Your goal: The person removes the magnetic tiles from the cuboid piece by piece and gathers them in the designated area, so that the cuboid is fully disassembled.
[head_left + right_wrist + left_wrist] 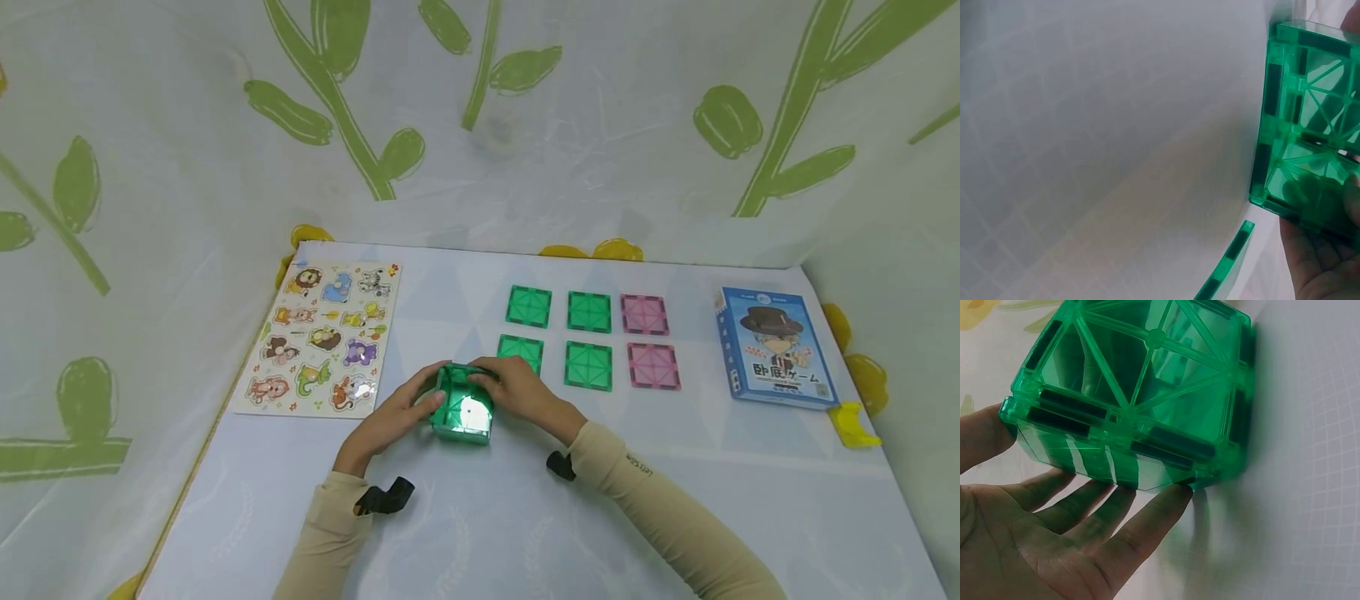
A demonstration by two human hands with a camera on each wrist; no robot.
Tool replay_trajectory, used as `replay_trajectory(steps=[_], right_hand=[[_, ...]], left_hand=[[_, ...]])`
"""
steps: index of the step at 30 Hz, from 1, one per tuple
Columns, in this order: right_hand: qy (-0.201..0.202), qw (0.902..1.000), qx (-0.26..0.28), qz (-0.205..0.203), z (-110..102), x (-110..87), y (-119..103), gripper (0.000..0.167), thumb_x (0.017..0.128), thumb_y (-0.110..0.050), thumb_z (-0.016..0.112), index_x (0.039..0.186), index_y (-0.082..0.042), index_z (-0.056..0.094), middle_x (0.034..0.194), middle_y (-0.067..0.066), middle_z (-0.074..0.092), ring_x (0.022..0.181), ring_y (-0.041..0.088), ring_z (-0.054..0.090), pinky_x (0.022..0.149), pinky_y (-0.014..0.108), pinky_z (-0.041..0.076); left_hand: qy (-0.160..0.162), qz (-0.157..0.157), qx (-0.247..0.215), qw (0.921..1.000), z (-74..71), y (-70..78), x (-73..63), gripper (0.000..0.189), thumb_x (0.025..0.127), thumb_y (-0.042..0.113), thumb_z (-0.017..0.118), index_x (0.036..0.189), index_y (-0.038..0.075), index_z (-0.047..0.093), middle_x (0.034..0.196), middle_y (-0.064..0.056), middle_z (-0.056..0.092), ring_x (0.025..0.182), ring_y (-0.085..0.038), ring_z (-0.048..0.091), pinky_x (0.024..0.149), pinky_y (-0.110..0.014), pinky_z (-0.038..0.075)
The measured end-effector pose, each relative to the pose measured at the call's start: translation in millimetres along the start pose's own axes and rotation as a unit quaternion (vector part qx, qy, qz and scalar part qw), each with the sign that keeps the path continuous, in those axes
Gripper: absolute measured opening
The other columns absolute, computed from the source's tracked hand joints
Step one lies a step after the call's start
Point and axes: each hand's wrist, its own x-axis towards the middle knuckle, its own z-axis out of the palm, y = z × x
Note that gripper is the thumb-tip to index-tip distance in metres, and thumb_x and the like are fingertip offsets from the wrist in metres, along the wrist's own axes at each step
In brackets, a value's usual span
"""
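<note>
Green see-through magnetic tiles form a small box [463,421] on the table, in front of the person. At its left side the left hand [390,423] holds a green wall, thumb and fingers at its edges; the left wrist view shows the fingertips against the wall's face. The right hand [528,393] pinches a green magnetic tile [1313,169] at the back right of the box, thumb on one face and fingers behind. Part of the box is hidden by the hands. A separate green tile [521,350] lies partly behind the right hand.
More flat green tiles [588,365] and two pink tiles [654,367] lie in rows behind the hands. An animal puzzle board [318,337] is at the left. A blue game box [780,346] and a yellow piece [851,427] sit near the right edge.
</note>
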Motion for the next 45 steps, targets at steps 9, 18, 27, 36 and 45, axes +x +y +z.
replay_trajectory(steps=[9,18,27,36,45], right_hand=[[0.013,0.9998,0.008,0.016,0,-0.2,1,0.024,0.1,-0.016,0.061,0.118,-0.004,0.071,0.112,0.01,0.076,0.098,0.019,0.072,0.083,0.032,0.059],[0.032,0.9992,0.015,0.017,2,-4.0,2,0.027,0.101,-0.02,0.06,0.122,-0.007,0.07,0.116,0.008,0.075,0.104,0.021,0.071,0.088,0.036,0.059],[0.058,0.9956,0.026,0.069,6,-6.8,7,0.03,0.103,-0.027,0.057,0.125,-0.011,0.068,0.112,0.008,0.075,0.097,0.018,0.067,0.087,0.038,0.057],[0.057,0.9941,0.023,0.089,1,-7.3,9,0.034,0.103,-0.031,0.056,0.13,-0.012,0.066,0.111,0.008,0.075,0.094,0.019,0.065,0.088,0.04,0.056],[0.107,0.9865,0.047,0.115,-24,-19.8,16,0.038,0.102,-0.029,0.058,0.136,-0.012,0.062,0.125,0.015,0.071,0.086,0.023,0.062,0.083,0.039,0.056]], left_hand=[[0.004,0.0,-0.003,1.0,0.1,-2.6,0.9,0.061,0.107,0.029,0.046,0.16,0.016,0.021,0.169,-0.016,0.015,0.158,-0.04,0.005,0.125,-0.065,0.01],[0.006,0.006,-0.006,0.9999,1.0,-2.9,-1.0,0.062,0.106,0.03,0.048,0.161,0.02,0.02,0.169,-0.014,0.016,0.156,-0.043,0.01,0.123,-0.069,0.014],[0.009,0.01,-0.01,0.9999,2.0,-4.9,-1.7,0.063,0.106,0.031,0.049,0.161,0.024,0.018,0.169,-0.011,0.017,0.155,-0.044,0.016,0.121,-0.068,0.02],[0.014,0.022,-0.002,0.9997,2.0,-6.5,-0.6,0.06,0.106,0.029,0.048,0.159,0.025,0.022,0.167,-0.013,0.023,0.154,-0.045,0.018,0.122,-0.069,0.019],[0.008,0.032,-0.013,0.9994,1.5,-7.6,0.6,0.05,0.106,0.028,0.049,0.153,0.021,0.033,0.163,-0.012,0.033,0.156,-0.037,0.018,0.124,-0.063,0.019]])
